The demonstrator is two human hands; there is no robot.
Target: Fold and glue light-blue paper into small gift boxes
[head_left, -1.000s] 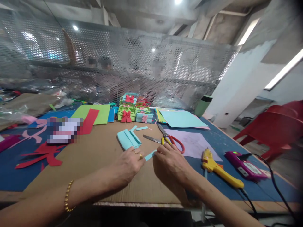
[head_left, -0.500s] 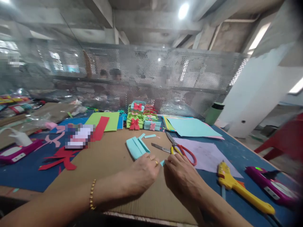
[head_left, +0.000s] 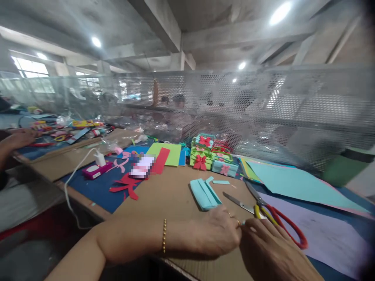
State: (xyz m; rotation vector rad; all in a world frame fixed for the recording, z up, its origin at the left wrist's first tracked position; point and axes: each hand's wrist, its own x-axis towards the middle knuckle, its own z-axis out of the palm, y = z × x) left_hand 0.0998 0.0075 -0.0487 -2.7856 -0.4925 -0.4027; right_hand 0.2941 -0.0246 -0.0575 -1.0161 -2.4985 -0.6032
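Note:
My left hand, with a gold bead bracelet on its wrist, is closed with its fingertips pinched. My right hand is closed beside it, almost touching. Between the two sets of fingertips shows a tiny bit of light-blue paper; the rest of it is hidden. Just beyond my left hand lies a folded light-blue paper piece with a raised flap. A short blue paper strip rests behind it. Open scissors with red and yellow handles lie by my right hand.
Small paper baskets with bows are stacked behind the cardboard mat. Light-blue sheets and a purple sheet lie right. At left are red paper cutouts and a magenta device. Another person's hand shows far left.
The view has swung left, so the table contents appear farther right. The yellow glue gun has left the view. My hands are closer together, and less of the small blue paper shows between them.

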